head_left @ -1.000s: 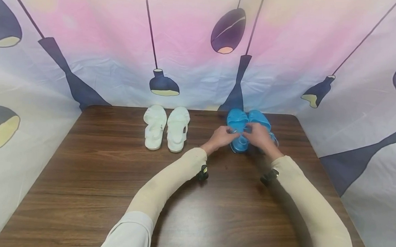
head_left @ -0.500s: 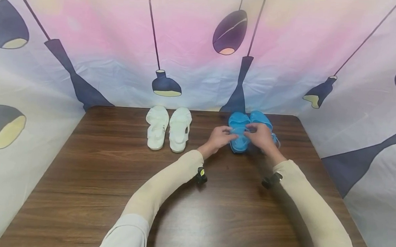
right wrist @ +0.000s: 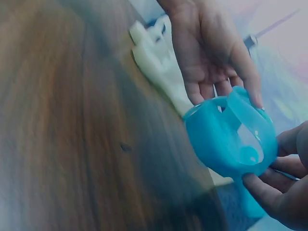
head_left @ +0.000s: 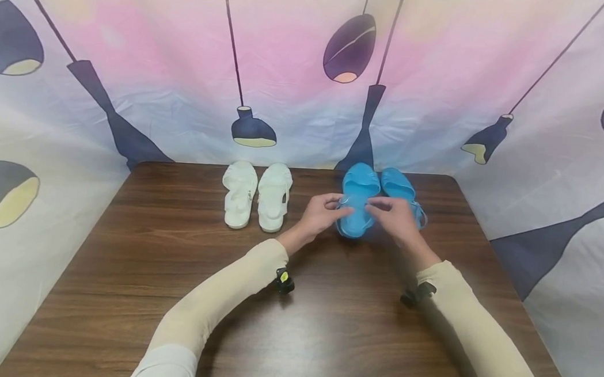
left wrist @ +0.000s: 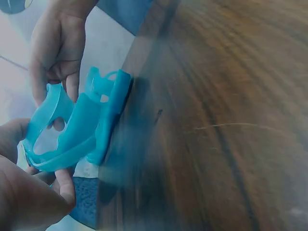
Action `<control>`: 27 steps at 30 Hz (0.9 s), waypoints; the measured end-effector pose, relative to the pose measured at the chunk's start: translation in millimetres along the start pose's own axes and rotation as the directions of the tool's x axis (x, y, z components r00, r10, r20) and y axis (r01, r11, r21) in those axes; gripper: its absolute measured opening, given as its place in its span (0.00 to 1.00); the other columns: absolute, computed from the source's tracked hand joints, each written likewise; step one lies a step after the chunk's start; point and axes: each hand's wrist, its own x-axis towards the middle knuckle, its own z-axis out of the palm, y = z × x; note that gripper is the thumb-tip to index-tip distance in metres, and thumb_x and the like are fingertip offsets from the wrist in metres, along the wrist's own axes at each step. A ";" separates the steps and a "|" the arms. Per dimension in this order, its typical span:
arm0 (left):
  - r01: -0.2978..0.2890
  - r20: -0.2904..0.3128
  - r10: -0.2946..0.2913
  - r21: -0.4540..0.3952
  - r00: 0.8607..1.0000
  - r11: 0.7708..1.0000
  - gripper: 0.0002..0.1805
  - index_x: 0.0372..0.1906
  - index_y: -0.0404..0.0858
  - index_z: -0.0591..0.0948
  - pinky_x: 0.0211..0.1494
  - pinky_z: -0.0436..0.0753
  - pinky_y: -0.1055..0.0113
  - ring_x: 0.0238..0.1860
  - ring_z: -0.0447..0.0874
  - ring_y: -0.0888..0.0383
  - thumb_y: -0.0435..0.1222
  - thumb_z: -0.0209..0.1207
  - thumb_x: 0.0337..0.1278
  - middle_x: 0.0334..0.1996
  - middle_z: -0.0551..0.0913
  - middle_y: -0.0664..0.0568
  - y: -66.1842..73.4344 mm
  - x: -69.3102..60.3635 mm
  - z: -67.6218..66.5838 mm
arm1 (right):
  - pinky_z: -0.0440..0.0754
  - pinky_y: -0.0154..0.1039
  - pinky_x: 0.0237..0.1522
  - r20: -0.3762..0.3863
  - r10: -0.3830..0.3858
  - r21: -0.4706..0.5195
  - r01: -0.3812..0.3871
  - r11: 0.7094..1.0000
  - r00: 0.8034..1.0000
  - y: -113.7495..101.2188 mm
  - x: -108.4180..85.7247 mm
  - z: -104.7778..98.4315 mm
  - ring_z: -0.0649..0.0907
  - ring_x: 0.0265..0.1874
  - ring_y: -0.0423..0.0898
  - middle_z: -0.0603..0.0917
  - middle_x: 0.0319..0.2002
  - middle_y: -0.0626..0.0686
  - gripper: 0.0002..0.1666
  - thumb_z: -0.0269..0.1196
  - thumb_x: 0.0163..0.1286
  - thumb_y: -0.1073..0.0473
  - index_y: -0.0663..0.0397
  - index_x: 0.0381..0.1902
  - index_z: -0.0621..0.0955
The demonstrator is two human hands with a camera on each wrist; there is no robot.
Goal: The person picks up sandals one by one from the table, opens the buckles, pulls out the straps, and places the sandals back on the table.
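A blue sandal [head_left: 354, 217] is held between both hands, lifted a little off the table. My left hand [head_left: 321, 217] pinches its left side at the strap, and my right hand [head_left: 395, 217] grips the right side. In the left wrist view, the heel strap of this sandal [left wrist: 60, 156] faces the camera, with thumb and fingers on either side of the strap. A second blue sandal [head_left: 398, 184] lies just to the right on the table, partly covered by my right hand.
Two white sandals [head_left: 239, 195] lie side by side at the table's back edge, left of the blue pair. The brown wooden table [head_left: 304, 327] meets a printed cloth [head_left: 299, 67] behind and at both sides.
The nearer blue sandal has risen off the table and shifted slightly left and toward me, held by both hands. The hands have drawn back a little, the left one also leftward.
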 end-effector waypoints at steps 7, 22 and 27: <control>-0.005 -0.016 0.005 0.022 1.000 1.000 0.28 0.65 0.37 0.80 0.64 0.80 0.56 0.64 0.81 0.51 0.43 0.70 0.62 0.61 0.83 0.45 1.4 -29.6 -15.7 | 0.84 0.51 0.51 -0.001 -0.110 0.013 0.110 0.994 0.994 -13.5 -22.4 13.8 0.83 0.56 0.54 0.86 0.56 0.57 0.22 0.69 0.71 0.50 0.56 0.56 0.86; 0.005 -0.013 -0.005 0.009 1.000 1.000 0.26 0.64 0.36 0.80 0.59 0.84 0.56 0.61 0.83 0.49 0.41 0.69 0.64 0.60 0.84 0.43 -7.7 -86.0 -35.4 | 0.83 0.55 0.57 0.070 -0.110 0.070 0.105 0.992 0.992 -17.2 -48.2 40.4 0.81 0.62 0.54 0.86 0.57 0.53 0.22 0.70 0.69 0.46 0.49 0.56 0.87; 0.036 -0.031 -0.036 0.006 0.999 0.999 0.27 0.64 0.33 0.79 0.58 0.84 0.55 0.60 0.84 0.47 0.39 0.69 0.64 0.59 0.84 0.41 -14.2 -98.7 -37.8 | 0.82 0.55 0.58 0.107 -0.115 0.088 0.106 0.990 0.988 -12.1 -54.3 50.8 0.82 0.61 0.54 0.87 0.56 0.52 0.21 0.71 0.69 0.47 0.48 0.55 0.87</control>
